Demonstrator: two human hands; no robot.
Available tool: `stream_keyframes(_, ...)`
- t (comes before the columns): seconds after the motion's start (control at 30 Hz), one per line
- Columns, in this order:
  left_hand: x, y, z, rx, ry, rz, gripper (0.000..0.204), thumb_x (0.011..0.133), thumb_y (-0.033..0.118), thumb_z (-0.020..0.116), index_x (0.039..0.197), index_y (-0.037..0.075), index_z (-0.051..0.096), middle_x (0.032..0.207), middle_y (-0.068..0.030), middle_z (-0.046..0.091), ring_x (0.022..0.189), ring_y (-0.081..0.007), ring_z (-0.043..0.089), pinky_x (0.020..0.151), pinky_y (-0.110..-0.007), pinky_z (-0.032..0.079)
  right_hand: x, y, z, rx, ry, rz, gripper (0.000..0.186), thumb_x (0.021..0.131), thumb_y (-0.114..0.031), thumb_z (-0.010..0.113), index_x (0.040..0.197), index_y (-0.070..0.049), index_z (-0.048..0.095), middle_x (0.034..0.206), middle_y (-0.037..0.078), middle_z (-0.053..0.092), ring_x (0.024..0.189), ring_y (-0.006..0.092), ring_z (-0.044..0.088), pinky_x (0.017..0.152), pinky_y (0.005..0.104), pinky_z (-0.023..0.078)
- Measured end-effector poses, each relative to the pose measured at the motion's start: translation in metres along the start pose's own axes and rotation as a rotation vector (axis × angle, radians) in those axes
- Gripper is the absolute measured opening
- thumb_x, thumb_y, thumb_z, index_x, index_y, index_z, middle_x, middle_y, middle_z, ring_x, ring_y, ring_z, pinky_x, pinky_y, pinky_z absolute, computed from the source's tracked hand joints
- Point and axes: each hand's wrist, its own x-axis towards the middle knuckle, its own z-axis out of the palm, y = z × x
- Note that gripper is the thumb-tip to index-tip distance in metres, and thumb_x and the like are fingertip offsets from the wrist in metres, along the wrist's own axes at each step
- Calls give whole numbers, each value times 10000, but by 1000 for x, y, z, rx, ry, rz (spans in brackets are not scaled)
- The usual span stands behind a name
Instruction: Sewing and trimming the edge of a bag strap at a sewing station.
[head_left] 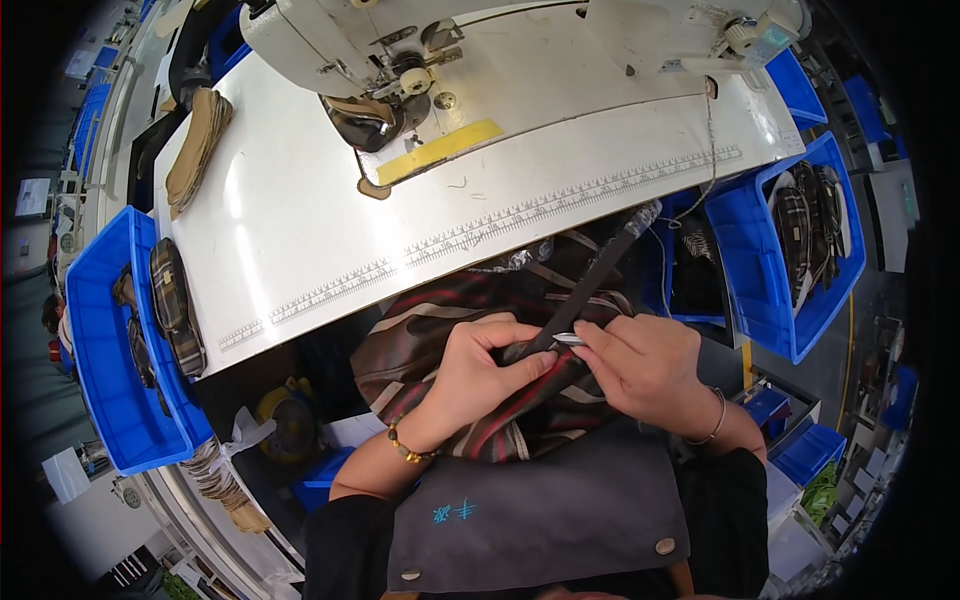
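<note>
Over my lap lies a dark cloth [420,318] with red and beige stripes. A long black strip [595,278] slants across it, its far end by the table edge. My left hand [478,368] pinches the strip's near end between thumb and fingers. Close beside it, my right hand [648,362] is closed on a small metal tool, apparently thread snips [568,339], whose shiny tip points at the strip near my left thumb. Most of the tool is hidden in the right fingers.
A white sewing machine [330,50] stands on the white table [290,250], a dark piece under its head. Tan pieces [198,150] lie at the left. Blue bins [130,400] flank the table; the right bin [790,330] holds plaid pieces. A cord [712,135] hangs over the edge.
</note>
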Motion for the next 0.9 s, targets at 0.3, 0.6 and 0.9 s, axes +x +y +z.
stream_keyframes(0.3, -2, 1, 2, 13, 22, 3, 218, 802, 66, 780, 1012, 17, 749, 734, -36, 596, 686, -111, 530, 636, -256, 417, -3, 10, 3, 103, 79, 61, 275, 713, -148, 800, 971, -88, 725, 739, 0, 594, 569, 168, 571, 489, 291, 427)
stream_keyframes(0.6, -10, 3, 6, 363, 276, 206, 238, 898, 109, 670, 1103, -9, 688, 840, -152, 701, 697, -266, 676, 645, -343, 515, 2, 10, 15, 197, 117, 78, 313, 720, -138, 801, 1017, -77, 722, 737, 15, 596, 566, 178, 567, 490, 294, 426)
stream_keyframes(0.9, -16, -14, -1, -50, 52, -33, 242, 1022, 108, 520, 1177, -28, 646, 903, -102, 695, 800, -108, 615, 754, -253, 495, 5, 3, 34, 324, 190, 196, 336, 736, -110, 801, 1056, -70, 705, 744, 36, 618, 575, 191, 579, 509, 305, 437)
